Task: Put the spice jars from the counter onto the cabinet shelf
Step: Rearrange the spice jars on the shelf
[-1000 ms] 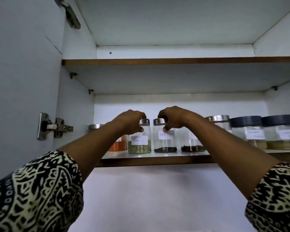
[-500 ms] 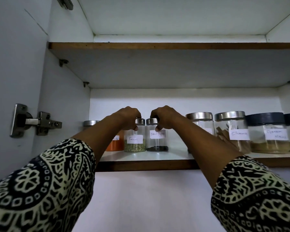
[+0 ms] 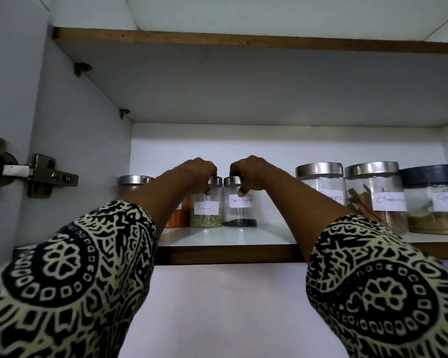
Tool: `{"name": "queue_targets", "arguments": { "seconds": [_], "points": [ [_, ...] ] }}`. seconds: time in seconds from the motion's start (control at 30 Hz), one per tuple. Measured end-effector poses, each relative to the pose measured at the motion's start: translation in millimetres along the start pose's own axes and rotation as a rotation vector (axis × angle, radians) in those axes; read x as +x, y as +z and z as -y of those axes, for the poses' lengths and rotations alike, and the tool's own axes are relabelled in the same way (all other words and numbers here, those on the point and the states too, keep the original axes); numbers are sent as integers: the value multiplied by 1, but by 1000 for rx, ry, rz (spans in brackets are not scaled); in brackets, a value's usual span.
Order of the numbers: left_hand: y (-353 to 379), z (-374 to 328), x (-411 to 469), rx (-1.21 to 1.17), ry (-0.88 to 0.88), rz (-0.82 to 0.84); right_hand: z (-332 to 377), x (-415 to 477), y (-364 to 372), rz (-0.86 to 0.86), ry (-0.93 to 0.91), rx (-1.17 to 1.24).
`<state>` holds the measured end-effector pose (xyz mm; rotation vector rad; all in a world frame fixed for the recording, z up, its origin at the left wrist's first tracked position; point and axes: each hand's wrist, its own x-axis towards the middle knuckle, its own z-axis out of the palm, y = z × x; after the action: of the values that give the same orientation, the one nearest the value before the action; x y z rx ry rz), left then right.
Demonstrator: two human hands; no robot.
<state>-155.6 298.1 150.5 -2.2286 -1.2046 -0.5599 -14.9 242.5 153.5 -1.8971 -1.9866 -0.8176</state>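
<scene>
Glass: Fennel jar [image 3: 206, 204], Black Pepper jar [image 3: 239, 206] nearly touching on shelf [image 3: 230, 254].
Fingers: left hand [image 3: 195, 174], right hand [image 3: 251, 171] curled round jar tops.
Risk: jerky release tips one.

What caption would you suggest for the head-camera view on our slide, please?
On the cabinet shelf, the left hand grips the Fennel jar and the right hand the Black Pepper jar.
</scene>
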Motion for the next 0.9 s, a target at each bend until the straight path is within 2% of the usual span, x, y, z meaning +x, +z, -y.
{"name": "queue_targets", "arguments": {
  "seconds": [0.23,0.33,0.4,0.57,0.73,0.9],
  "points": [
    [-5,-3,-5,-16,-26,75,-4,-5,5,2,-7,38],
    [-20,-10,-18,-135,-64,119,-1,-14,-7,-12,-21,12],
    [-36,-19,-28,-234,-72,83,-4,-26,-25,-50,-32,-12],
    [-71,-63,-46,-277,90,13,-48,-82,-80,-38,-12,11],
    [-90,-138,-54,-358,255,-69,-108,-144,-111,-2,31,52],
    [-97,-180,-47,-372,218,-85,-154,-171,-109,90,73,44]
  ]
}}
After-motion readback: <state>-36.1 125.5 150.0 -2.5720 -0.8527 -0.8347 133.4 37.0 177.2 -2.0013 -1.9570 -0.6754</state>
